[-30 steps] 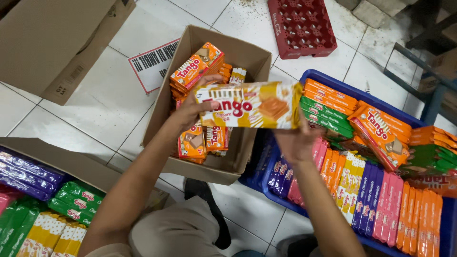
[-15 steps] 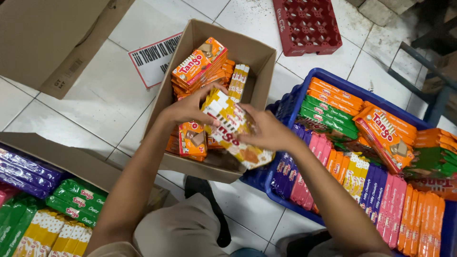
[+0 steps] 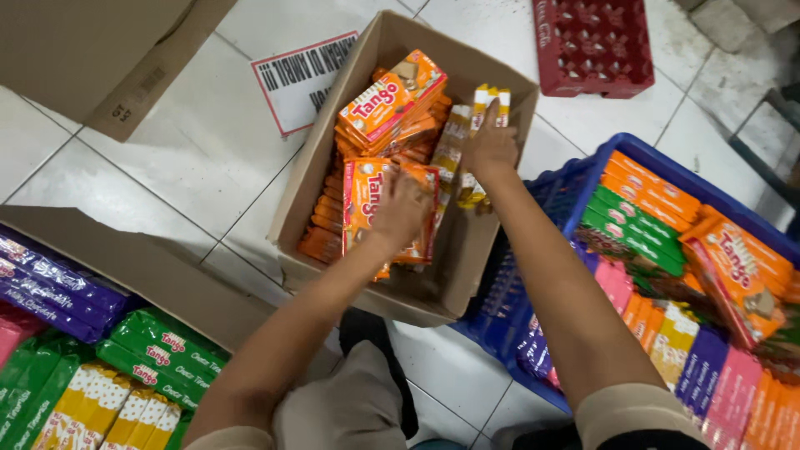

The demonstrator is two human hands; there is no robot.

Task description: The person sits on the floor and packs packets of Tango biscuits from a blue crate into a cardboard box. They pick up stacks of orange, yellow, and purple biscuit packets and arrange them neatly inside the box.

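Orange wafer packs [image 3: 392,100] with red lettering fill the brown cardboard box [image 3: 329,158], a blue crate [image 3: 554,187] holds orange, green, pink, purple packs, red crate [image 3: 593,46] on white tiles [image 3: 167,167].

Both arms extend forward from the lower frame edge, converging toward 12 o'clock. Left forearm is bare, rising from about 7 o'clock; the left hand [image 3: 400,212] is palm down, fingers curled, knuckles facing up. Right forearm is bare with a beige sleeve cuff at the lower edge near 5 o'clock; the right hand [image 3: 492,150] lies further forward, palm down, fingers extended and pointing to 12 o'clock.
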